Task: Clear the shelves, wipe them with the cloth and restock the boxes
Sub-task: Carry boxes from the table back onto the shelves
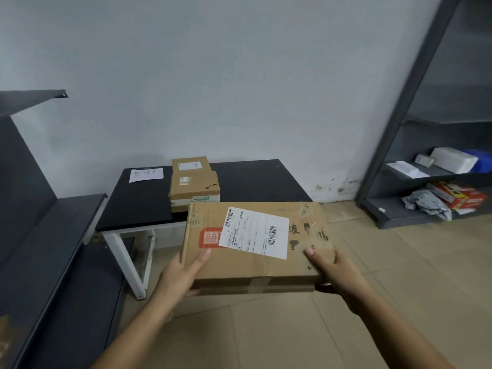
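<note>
I hold a flat cardboard box (255,265) with a white shipping label and a red logo in both hands, above the floor just in front of the black table (255,179). My left hand (181,275) grips its left edge, thumb on top. At the right edge, my right hand (332,272) holds it the same way. A stack of two or three smaller cardboard boxes (194,182) stands on the table beyond it. Dark grey shelves (45,235) run along the left and look bare.
A sheet of paper (146,174) with handwriting lies at the table's back left. A grey shelf unit (399,123) at the right holds white packages (452,159), a blue item (479,161), crumpled grey wrapping (426,203) and red-orange packs (458,198). The floor is beige tile.
</note>
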### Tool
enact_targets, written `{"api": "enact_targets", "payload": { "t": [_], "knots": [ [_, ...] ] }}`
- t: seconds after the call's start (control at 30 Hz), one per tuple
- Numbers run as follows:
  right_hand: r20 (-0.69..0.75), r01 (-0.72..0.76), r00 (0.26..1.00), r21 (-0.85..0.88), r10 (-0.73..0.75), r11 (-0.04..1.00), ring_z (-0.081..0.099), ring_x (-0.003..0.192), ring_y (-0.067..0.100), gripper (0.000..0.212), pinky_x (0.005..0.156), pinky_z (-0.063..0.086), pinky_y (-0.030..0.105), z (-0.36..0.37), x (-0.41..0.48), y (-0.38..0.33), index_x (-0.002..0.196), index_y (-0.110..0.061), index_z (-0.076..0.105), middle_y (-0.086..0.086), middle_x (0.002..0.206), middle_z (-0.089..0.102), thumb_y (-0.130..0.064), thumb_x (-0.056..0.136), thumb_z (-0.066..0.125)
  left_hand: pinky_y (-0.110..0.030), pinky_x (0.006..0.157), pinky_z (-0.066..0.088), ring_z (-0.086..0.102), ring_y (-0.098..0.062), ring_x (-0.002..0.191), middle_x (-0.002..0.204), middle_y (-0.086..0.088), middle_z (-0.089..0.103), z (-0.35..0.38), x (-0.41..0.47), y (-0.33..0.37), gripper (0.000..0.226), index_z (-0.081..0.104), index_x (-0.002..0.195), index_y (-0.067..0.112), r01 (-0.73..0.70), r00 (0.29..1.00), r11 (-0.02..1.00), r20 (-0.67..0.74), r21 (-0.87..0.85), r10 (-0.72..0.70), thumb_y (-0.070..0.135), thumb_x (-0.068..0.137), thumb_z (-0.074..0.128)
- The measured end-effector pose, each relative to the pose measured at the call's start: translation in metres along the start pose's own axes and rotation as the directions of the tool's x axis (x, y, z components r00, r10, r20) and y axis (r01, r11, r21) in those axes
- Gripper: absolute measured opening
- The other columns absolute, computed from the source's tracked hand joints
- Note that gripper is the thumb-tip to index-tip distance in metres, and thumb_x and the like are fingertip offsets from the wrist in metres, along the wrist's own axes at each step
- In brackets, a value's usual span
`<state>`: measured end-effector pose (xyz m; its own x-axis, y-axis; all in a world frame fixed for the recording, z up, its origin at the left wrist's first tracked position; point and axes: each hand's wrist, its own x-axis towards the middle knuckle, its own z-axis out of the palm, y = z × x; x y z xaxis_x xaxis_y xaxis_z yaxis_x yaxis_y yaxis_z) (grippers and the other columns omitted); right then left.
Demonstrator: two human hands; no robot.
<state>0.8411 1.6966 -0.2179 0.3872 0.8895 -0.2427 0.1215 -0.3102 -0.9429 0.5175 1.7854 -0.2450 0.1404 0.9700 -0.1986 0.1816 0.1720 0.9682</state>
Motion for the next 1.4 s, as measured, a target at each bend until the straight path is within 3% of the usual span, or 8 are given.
{"api": "enact_targets", "payload": {
  "t": [0.23,0.37,0.5,0.67,1.13,1.4],
  "knots": [
    [0.016,0.009,1.0,0.002,-0.009,1.0,0.07,0.102,0.026,0.05,0.077,0.064,0.05,-0.038,0.107,-0.01,0.121,-0.032,0.058,0.0,0.113,0.071,-0.056,0.081,0.076,-0.036,0.071,0.062,0.068,-0.016,0.1,0.109,0.007,0.069,0.055,0.088,0.024,0.053,0.054,0.127,0.036,-0.013,0.999,1.0,-0.038,-0.022,0.012,0.058,0.08,0.068],
    [0.049,0.016,0.999,-0.01,-0.016,1.0,0.069,0.102,0.025,0.051,0.075,0.064,0.046,-0.058,0.163,-0.023,0.122,-0.033,0.056,0.0,0.114,0.07,-0.057,0.081,0.075,-0.033,0.069,0.062,0.068,-0.016,0.099,0.109,0.007,0.068,0.086,0.132,0.04,0.052,0.053,0.126,0.035,-0.009,0.998,1.0,-0.055,-0.016,0.008,0.056,0.081,0.067],
    [0.067,0.031,0.997,-0.02,-0.029,0.999,0.068,0.103,0.024,0.037,0.076,0.064,0.046,-0.072,0.212,-0.04,0.114,-0.039,0.055,-0.001,0.112,0.069,-0.053,0.085,0.073,-0.04,0.079,0.061,0.067,-0.019,0.105,0.114,0.004,0.068,0.109,0.173,0.052,0.046,0.054,0.125,0.035,0.006,0.997,0.998,-0.072,-0.065,-0.011,0.053,0.084,0.068],
    [0.08,0.029,0.996,-0.021,-0.028,0.999,0.069,0.103,0.023,0.045,0.075,0.064,0.045,-0.078,0.265,-0.048,0.121,-0.035,0.057,-0.002,0.113,0.071,-0.054,0.084,0.073,-0.044,0.081,0.06,0.064,-0.017,0.104,0.112,0.009,0.065,0.126,0.223,0.063,0.048,0.052,0.124,0.039,0.038,0.997,0.995,-0.068,-0.097,-0.045,0.054,0.082,0.068],
    [0.042,0.026,0.999,-0.058,-0.023,0.998,0.07,0.102,0.025,0.044,0.075,0.064,0.044,-0.051,0.427,-0.091,0.121,-0.033,0.057,-0.001,0.112,0.071,-0.054,0.085,0.072,-0.052,0.087,0.059,0.062,-0.02,0.106,0.111,0.01,0.063,0.132,0.406,0.09,0.064,0.051,0.125,0.037,0.074,0.995,0.989,-0.049,-0.131,-0.081,0.063,0.07,0.072],
    [0.024,0.021,1.0,-0.112,-0.019,0.994,0.068,0.104,0.026,0.052,0.077,0.064,0.046,-0.032,0.504,-0.121,0.123,-0.029,0.058,0.001,0.115,0.07,-0.059,0.082,0.071,-0.052,0.087,0.059,0.062,-0.02,0.107,0.112,0.01,0.063,0.125,0.495,0.111,0.058,0.05,0.122,0.039,0.066,0.997,0.991,-0.02,-0.113,-0.069,0.062,0.074,0.072]
  ]
}}
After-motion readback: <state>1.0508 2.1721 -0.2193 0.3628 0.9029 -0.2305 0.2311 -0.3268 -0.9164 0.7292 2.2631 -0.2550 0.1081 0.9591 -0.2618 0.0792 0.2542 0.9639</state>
